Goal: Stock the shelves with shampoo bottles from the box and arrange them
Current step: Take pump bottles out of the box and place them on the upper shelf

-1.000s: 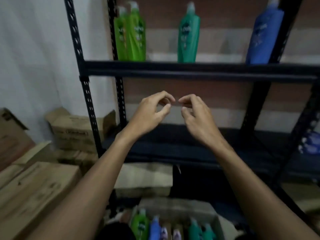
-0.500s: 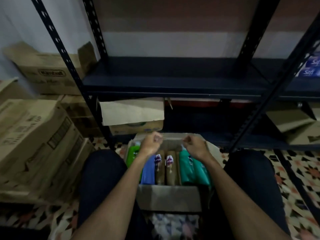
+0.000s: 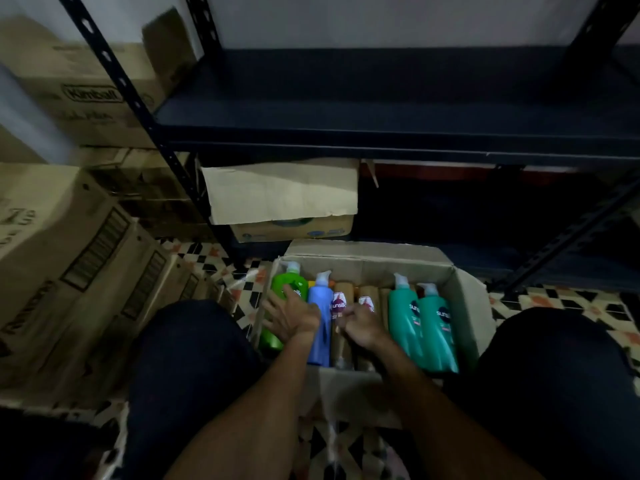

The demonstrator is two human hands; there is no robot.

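An open cardboard box (image 3: 363, 263) sits on the floor between my knees. Lying in it side by side are a green shampoo bottle (image 3: 289, 289), a blue one (image 3: 320, 303), two brown ones (image 3: 342, 294) and two teal ones (image 3: 438, 327). My left hand (image 3: 294, 315) lies on the green bottle with its fingers spread. My right hand (image 3: 360, 327) is curled over the right brown bottle (image 3: 367, 296). The dark metal shelf (image 3: 381, 140) above the box holds nothing in view.
Stacked cardboard boxes (image 3: 69, 258) crowd the left side, with one more (image 3: 86, 91) behind the shelf's perforated post (image 3: 138, 109). Another box (image 3: 284, 195) stands under the shelf. My knees (image 3: 187, 358) flank the open box on a patterned tile floor (image 3: 554, 299).
The view has dropped from the upper shelf to the box. Both hands came down from in front of the shelf into the box and now rest on bottles.
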